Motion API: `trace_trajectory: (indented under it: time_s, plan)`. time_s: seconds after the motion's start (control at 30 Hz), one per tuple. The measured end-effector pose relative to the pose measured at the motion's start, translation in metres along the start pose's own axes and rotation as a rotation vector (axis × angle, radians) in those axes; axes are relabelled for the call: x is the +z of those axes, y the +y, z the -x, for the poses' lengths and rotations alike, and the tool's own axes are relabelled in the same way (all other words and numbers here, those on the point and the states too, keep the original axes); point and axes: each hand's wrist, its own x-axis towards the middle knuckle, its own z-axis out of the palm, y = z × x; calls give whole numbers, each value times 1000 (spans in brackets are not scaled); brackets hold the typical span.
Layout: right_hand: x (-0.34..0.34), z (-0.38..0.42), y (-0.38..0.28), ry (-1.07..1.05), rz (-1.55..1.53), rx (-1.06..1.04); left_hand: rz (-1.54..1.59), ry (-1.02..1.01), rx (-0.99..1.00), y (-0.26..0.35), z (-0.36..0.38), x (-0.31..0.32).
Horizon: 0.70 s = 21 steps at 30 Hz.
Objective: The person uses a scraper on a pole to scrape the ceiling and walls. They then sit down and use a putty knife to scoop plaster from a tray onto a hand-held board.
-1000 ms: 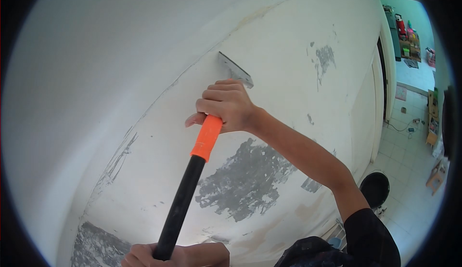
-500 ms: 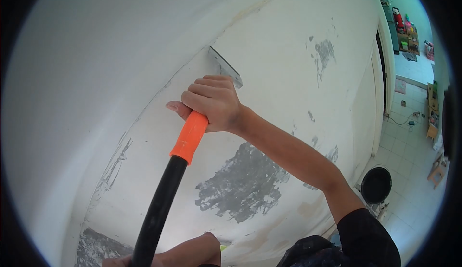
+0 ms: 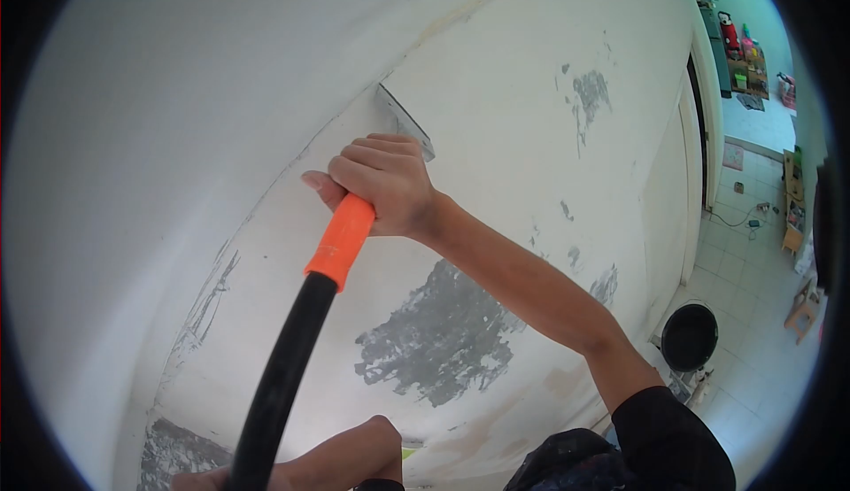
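My right hand (image 3: 385, 177) is closed around the upper part of a long-handled scraper, at its orange grip (image 3: 341, 241). Beyond the knuckles, the scraper's flat metal blade (image 3: 405, 119) lies against the white wall (image 3: 522, 137), one end close to the corner line. A black pole (image 3: 288, 367) runs from the grip down to the bottom edge of the view. Low on that pole is my left hand (image 3: 199, 480), wrapped round it and partly cut off by the frame. Bare grey patches (image 3: 443, 336) show where the wall's white coat is gone.
A second white wall (image 3: 159, 137) meets this one at the left. On the right are a doorway (image 3: 695, 128), a black bucket (image 3: 689, 338) on the tiled floor (image 3: 735, 270), a cord (image 3: 730, 224) and a wooden stool (image 3: 803, 311). Shelved goods (image 3: 748, 66) stand farther back.
The scraper and both hands sit slightly farther left in view, and the wall patches have shifted a little the same way. Both hands keep their hold.
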Motion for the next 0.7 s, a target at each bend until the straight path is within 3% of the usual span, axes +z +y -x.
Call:
trace_trajectory:
  time_s: [0.23, 0.57, 0.7]
  plan:
    - [6, -3, 3, 87, 1, 8, 31, 17, 1, -2, -4, -5]
    - [7, 5, 1, 55, -6, -24, -13, -20, -22, -5, 7, -11]
    - [3, 2, 0, 29, 60, 30, -48, 82, -5, 7, 4, -10]
